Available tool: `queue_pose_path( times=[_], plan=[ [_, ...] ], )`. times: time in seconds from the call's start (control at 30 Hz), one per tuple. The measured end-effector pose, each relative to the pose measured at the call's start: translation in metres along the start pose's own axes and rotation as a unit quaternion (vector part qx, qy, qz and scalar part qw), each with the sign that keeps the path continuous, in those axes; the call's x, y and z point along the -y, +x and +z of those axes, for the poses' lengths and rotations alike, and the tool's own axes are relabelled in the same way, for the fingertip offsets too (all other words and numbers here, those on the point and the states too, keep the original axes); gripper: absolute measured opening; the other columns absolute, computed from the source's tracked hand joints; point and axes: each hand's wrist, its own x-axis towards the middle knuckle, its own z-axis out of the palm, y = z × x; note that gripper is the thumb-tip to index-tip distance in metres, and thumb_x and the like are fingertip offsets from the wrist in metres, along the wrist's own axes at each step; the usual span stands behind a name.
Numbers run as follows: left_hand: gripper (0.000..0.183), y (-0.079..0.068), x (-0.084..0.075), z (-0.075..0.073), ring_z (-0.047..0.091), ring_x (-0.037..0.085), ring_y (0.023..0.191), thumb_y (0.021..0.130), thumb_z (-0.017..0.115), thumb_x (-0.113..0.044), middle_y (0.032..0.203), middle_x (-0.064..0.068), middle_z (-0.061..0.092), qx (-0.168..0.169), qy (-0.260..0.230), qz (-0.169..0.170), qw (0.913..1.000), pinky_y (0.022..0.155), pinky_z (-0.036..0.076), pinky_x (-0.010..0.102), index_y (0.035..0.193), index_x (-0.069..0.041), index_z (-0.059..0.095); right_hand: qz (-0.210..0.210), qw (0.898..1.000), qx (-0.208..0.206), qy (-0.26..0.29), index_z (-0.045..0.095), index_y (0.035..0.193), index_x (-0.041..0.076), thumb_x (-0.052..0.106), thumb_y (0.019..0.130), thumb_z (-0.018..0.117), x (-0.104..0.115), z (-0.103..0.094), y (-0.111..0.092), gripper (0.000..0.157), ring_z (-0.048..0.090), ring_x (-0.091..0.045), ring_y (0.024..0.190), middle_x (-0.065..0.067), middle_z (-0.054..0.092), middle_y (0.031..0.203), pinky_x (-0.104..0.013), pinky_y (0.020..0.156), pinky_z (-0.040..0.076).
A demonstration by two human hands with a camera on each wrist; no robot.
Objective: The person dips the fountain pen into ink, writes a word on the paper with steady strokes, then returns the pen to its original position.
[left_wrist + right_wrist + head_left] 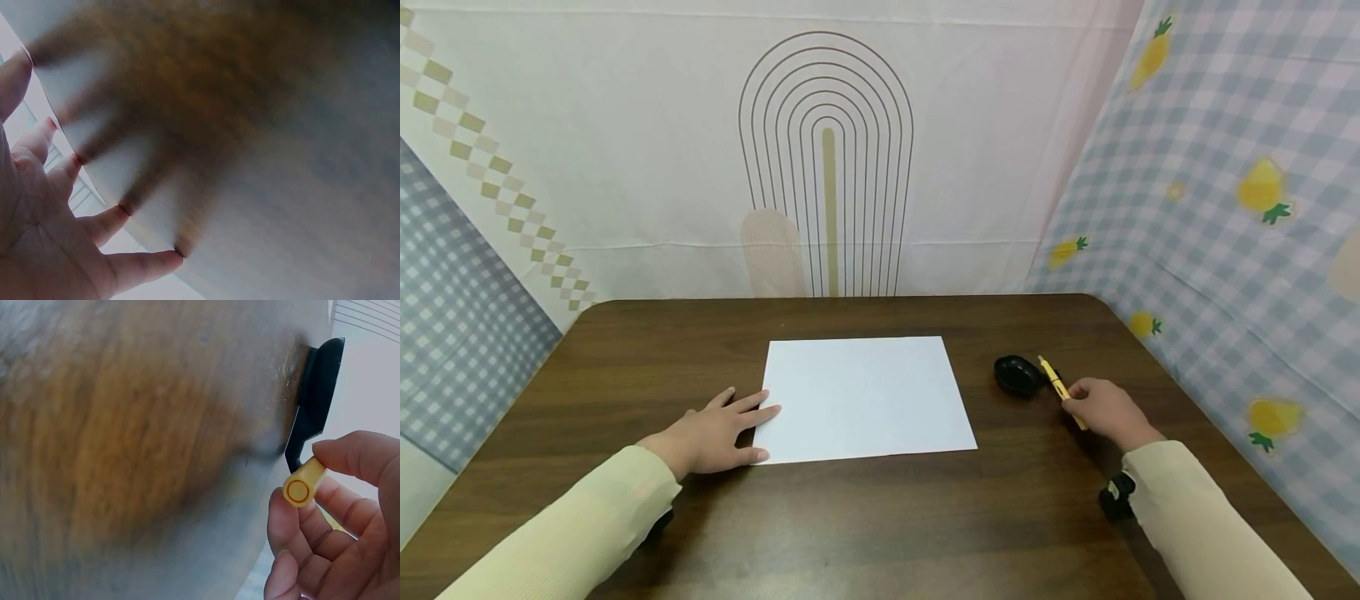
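Note:
A blank sheet of white paper [865, 400] lies flat in the middle of the brown table. My left hand [715, 437] rests at its left edge with the fingers spread; some fingertips overlap the paper. In the left wrist view the fingertips [178, 253] meet the tabletop surface. Off to the right, my right hand [1105, 408] pinches a yellow pen [1055, 382] between thumb and fingers, its far end pointing away and leftward. The right wrist view shows the pen's round near end [299, 492]. Just left of the pen sits a black oval object [1018, 376].
In the right wrist view the black object [322, 378] stands raised on the table, with a narrow part reaching toward the pen. A white patterned cloth [1000, 150] hangs behind the wooden table [865, 533]; blue checked cloth [1210, 275] hangs on the right.

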Motion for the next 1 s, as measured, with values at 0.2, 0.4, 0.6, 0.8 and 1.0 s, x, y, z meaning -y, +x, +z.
queue_pose_path(
  times=[0.2,0.4,0.6,0.8,1.0],
  plan=[
    [0.070,0.0005,0.0010,-0.0001,0.016,0.052,0.140,0.090,0.060,-0.053,0.158,0.007,0.026,0.000,-0.002,-0.004,1.0000,0.089,0.024,0.081,0.149,-0.023,0.040,0.001,1.000,-0.008,0.017,0.057,0.115,-0.008,0.020,0.095,0.052,-0.0014,-0.0011,-0.0007,0.035,0.053,-0.021,0.069,-0.015,0.062,0.089,-0.034,0.059,0.043],
    [0.070,0.0006,0.0010,-0.0001,0.016,0.053,0.140,0.090,0.060,-0.054,0.158,0.008,0.026,-0.001,-0.002,-0.002,1.0000,0.089,0.023,0.082,0.149,-0.023,0.040,-0.002,0.999,-0.030,0.026,0.057,0.119,-0.006,0.022,0.096,0.051,-0.0018,-0.0013,-0.0018,0.037,0.053,-0.024,0.073,-0.018,0.063,0.093,-0.034,0.060,0.042],
    [0.069,0.0010,0.0017,0.0000,0.016,0.053,0.140,0.090,0.060,-0.053,0.158,0.007,0.026,-0.003,-0.001,-0.003,1.0000,0.089,0.023,0.082,0.149,-0.023,0.040,-0.019,0.998,-0.051,0.025,0.059,0.119,-0.007,0.023,0.097,0.053,0.0019,-0.0030,-0.0052,0.037,0.048,-0.023,0.071,-0.018,0.061,0.095,-0.034,0.059,0.039],
    [0.069,0.0007,0.0015,0.0003,0.016,0.053,0.140,0.090,0.060,-0.053,0.158,0.007,0.026,-0.002,-0.001,-0.002,1.0000,0.089,0.023,0.081,0.150,-0.024,0.039,-0.023,0.998,-0.052,0.034,0.059,0.122,-0.006,0.022,0.098,0.051,0.0027,-0.0022,-0.0059,0.038,0.044,-0.019,0.063,-0.007,0.056,0.080,-0.032,0.054,0.036],
    [0.070,-0.0006,0.0005,0.0003,0.016,0.053,0.140,0.090,0.059,-0.054,0.158,0.008,0.026,0.000,-0.001,0.001,1.0000,0.089,0.024,0.082,0.150,-0.023,0.039,-0.019,0.998,-0.048,0.044,0.059,0.124,-0.006,0.022,0.098,0.051,0.0043,-0.0013,-0.0060,0.039,0.045,-0.020,0.065,-0.008,0.059,0.084,-0.032,0.056,0.038]
  ],
)
